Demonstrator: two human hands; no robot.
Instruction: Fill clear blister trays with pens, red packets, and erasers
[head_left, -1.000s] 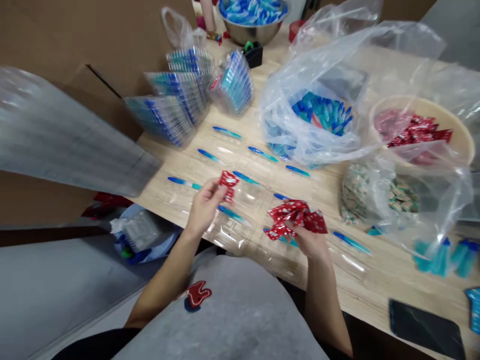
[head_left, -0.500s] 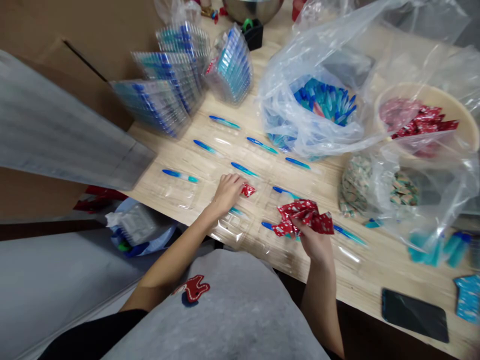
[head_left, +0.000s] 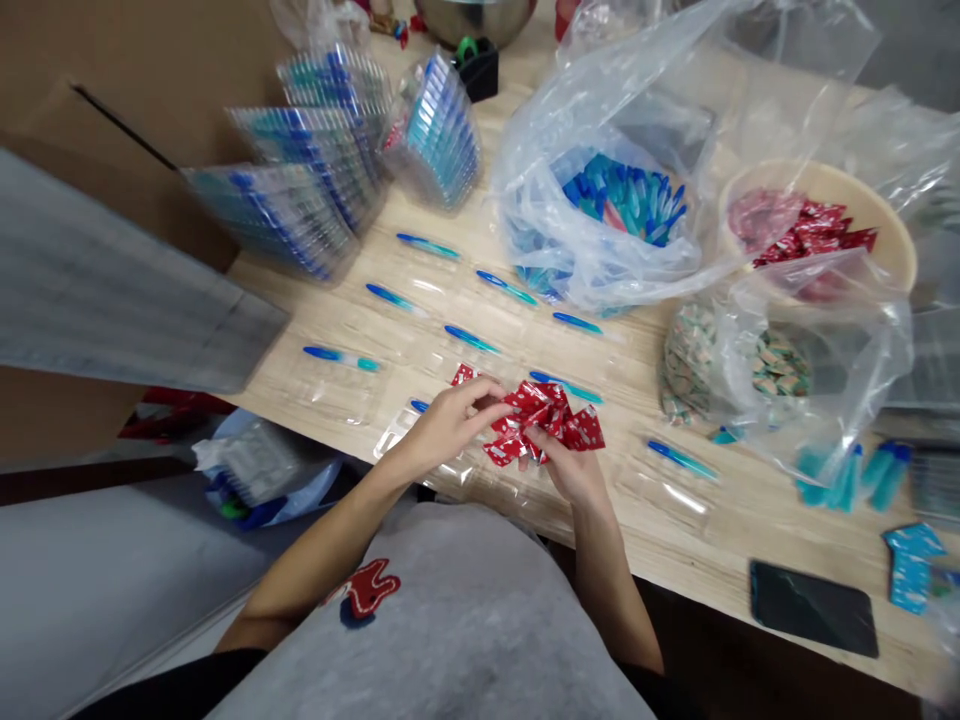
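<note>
Pinching a bunched strip of red foil sachets (head_left: 544, 420) between both hands, you hold it just above a clear plastic tray (head_left: 334, 400) on the table (head_left: 720, 540). Your right hand (head_left: 571, 472) is the nearer one to the strip's bulk: its grip is closed from below on the middle, with the foil hiding most of the fingers. Your left hand (head_left: 446, 425) reaches in from the left, its fingertips (head_left: 487, 398) drawn narrow against the strip's left side. The strip's long axis runs roughly left to right across your front, its free end jutting past your right hand. A small red scrap (head_left: 465, 375) lies just beyond your left hand. Blue-and-teal plastic sticks (head_left: 341, 357) sit in the tray, and a beige bowl (head_left: 817, 168) of red sachets stands well off to the right.
</note>
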